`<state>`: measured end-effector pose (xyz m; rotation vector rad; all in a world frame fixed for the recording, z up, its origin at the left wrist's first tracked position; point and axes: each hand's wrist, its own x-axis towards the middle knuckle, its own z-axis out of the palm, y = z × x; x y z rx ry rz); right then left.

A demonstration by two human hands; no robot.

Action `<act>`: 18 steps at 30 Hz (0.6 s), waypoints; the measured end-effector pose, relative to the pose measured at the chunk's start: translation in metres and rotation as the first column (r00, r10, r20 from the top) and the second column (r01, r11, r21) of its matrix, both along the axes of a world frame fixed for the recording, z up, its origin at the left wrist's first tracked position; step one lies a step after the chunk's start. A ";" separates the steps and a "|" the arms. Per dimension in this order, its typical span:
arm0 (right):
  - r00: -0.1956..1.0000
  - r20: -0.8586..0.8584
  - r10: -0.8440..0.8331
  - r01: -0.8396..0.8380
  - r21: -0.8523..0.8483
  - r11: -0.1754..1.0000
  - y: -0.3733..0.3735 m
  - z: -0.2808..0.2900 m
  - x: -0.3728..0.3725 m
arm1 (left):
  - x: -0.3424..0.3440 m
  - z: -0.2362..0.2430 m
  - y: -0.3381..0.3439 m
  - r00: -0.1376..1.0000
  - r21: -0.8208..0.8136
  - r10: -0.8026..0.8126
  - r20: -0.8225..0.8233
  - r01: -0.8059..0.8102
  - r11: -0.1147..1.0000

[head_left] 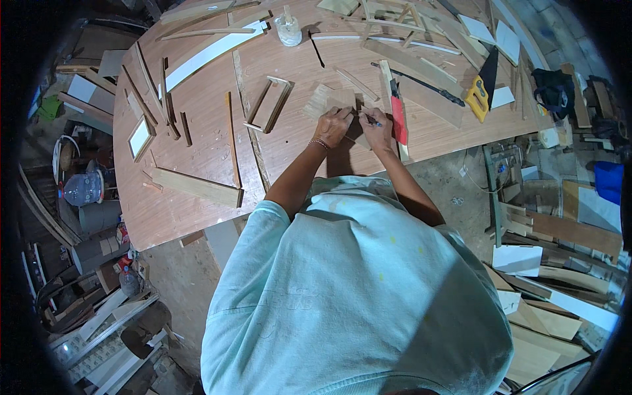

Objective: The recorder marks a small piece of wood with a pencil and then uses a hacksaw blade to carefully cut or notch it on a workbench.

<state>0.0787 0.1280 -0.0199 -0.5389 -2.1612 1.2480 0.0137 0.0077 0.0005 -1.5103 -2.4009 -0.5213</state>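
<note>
My left hand (334, 125) is closed, its bunched fingers pressing on a small pale wooden board (320, 100) near the table's front edge. In my right hand (377, 131) is a slim dark pen (372, 122), pinched close to the left fingertips. The exact spot where the pen meets the wood is too small to make out. Just right of that hand lies a red-handled tool (399, 118) along a narrow wooden strip (404, 153). A small rectangular wooden frame (269, 104) stands to the left of the board.
A yellow-handled saw (478, 99) lies on the table's right side. Beyond my hands are a white tub (288, 29), a long white strip (210, 56) and a dark thin bar (421, 82). Several wood offcuts, such as a plank (197, 186), lie left. Stacked boards (540, 322) crowd the floor.
</note>
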 end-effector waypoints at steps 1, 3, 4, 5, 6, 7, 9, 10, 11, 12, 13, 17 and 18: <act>1.000 0.025 -0.004 0.002 0.092 0.996 0.000 0.000 0.000 | 0.000 0.001 0.000 1.000 -0.020 0.005 0.000 -0.005 1.000; 1.000 0.006 0.001 -0.002 0.066 0.998 -0.001 0.002 0.001 | 0.000 0.000 0.000 1.000 -0.041 0.011 0.001 -0.011 0.999; 1.000 -0.013 0.007 -0.007 0.040 0.999 -0.003 0.006 0.002 | -0.001 -0.001 -0.001 1.000 -0.033 0.007 -0.005 -0.007 0.999; 1.000 -0.013 0.008 -0.007 0.040 0.999 -0.004 0.009 0.002 | -0.001 -0.002 -0.001 1.000 -0.026 0.003 -0.012 -0.003 1.000; 1.000 -0.001 0.021 -0.020 0.057 0.998 -0.004 0.011 0.003 | -0.001 -0.003 -0.001 1.000 -0.026 0.000 -0.011 0.000 1.000; 0.999 0.011 0.033 -0.034 0.075 0.997 -0.004 0.012 0.003 | -0.001 -0.003 0.000 1.000 -0.018 0.001 -0.019 -0.001 1.000; 0.998 0.007 0.065 -0.065 0.101 0.993 -0.002 0.011 0.003 | 0.000 -0.004 0.001 1.000 -0.010 -0.001 -0.027 0.001 1.000; 0.995 0.004 0.099 -0.099 0.128 0.987 -0.002 0.011 0.003 | 0.000 -0.004 0.001 1.000 -0.016 0.008 -0.025 -0.009 1.000; 0.995 0.004 0.097 -0.096 0.128 0.987 -0.002 0.010 0.004 | 0.001 -0.004 0.001 1.000 -0.022 0.017 -0.023 -0.018 1.000; 0.994 0.003 0.113 -0.112 0.181 0.977 -0.003 0.011 0.005 | 0.001 -0.004 0.001 1.000 -0.021 0.014 -0.024 -0.014 1.000; 0.991 0.002 0.130 -0.127 0.234 0.964 -0.004 0.011 0.006 | 0.001 -0.003 0.001 1.000 -0.034 0.017 -0.026 -0.018 0.999; 0.985 -0.131 0.113 -0.116 -0.014 0.993 -0.003 -0.009 0.012 | -0.002 -0.018 0.004 0.998 0.029 0.011 -0.057 -0.009 1.000; 0.986 -0.124 0.114 -0.117 -0.018 0.993 0.000 -0.007 0.009 | -0.001 -0.017 0.003 0.999 0.025 0.011 -0.049 -0.010 1.000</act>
